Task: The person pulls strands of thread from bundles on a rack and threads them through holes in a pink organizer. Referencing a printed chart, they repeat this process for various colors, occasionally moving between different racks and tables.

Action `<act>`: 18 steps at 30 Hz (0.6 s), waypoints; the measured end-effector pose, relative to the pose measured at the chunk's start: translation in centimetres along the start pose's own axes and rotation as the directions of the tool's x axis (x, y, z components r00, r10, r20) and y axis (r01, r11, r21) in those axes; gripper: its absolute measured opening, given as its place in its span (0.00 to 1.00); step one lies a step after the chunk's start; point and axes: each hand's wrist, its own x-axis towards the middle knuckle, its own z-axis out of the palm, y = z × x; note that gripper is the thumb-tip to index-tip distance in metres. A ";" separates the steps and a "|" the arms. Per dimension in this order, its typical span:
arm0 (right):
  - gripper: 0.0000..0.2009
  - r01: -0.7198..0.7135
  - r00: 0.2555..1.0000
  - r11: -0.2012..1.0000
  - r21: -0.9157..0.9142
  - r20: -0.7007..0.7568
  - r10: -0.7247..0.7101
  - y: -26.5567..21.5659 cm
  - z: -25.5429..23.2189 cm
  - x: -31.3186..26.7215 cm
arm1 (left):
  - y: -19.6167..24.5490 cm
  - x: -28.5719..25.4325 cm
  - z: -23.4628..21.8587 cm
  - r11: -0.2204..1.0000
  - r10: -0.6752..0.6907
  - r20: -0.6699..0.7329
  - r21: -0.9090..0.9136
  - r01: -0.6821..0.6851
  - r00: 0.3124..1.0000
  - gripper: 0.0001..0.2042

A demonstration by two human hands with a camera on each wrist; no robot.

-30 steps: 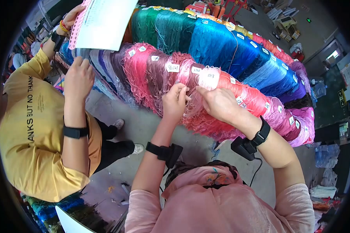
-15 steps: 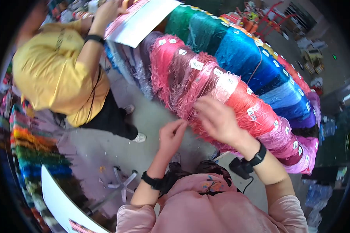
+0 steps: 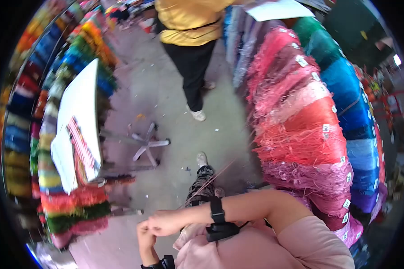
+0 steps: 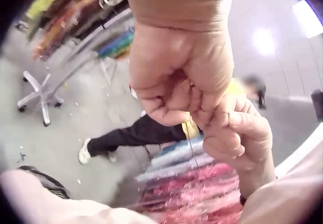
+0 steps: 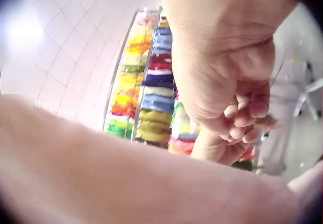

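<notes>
My right hand [image 3: 166,223] and left hand [image 3: 146,237] meet at the lower left of the head view, with curled fingers close together. A thin pinkish thread [image 3: 212,179] trails from them across my leg. The left wrist view shows the thread [image 4: 191,142] dropping from the fingertips of my left hand [image 4: 181,77], where my right hand [image 4: 242,135] touches it. Both hands pinch the thread. In the right wrist view my right hand [image 5: 227,77] partly covers the left hand [image 5: 214,146].
Labelled coral and pink yarn hanks [image 3: 296,134] hang on the right, blue ones [image 3: 345,94] behind. A person in a yellow shirt [image 3: 188,20] stands ahead. On the left are a white tabletop [image 3: 83,89] with a pink-striped edge of papers [image 3: 81,142], a wheeled chair base [image 3: 150,143] and colourful hanks [image 3: 54,179].
My hands have come away from the pink hanks, down and to the left, drawing out the thread. My body and view have turned left, and the yellow-shirted person now appears farther right.
</notes>
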 end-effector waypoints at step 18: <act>0.06 -0.069 0.680 0.742 0.667 0.576 -0.454 -24.7 2.2 27.9 | 7.4 -6.2 -14.9 0.929 0.082 -0.542 -0.262 -0.260 0.837 0.07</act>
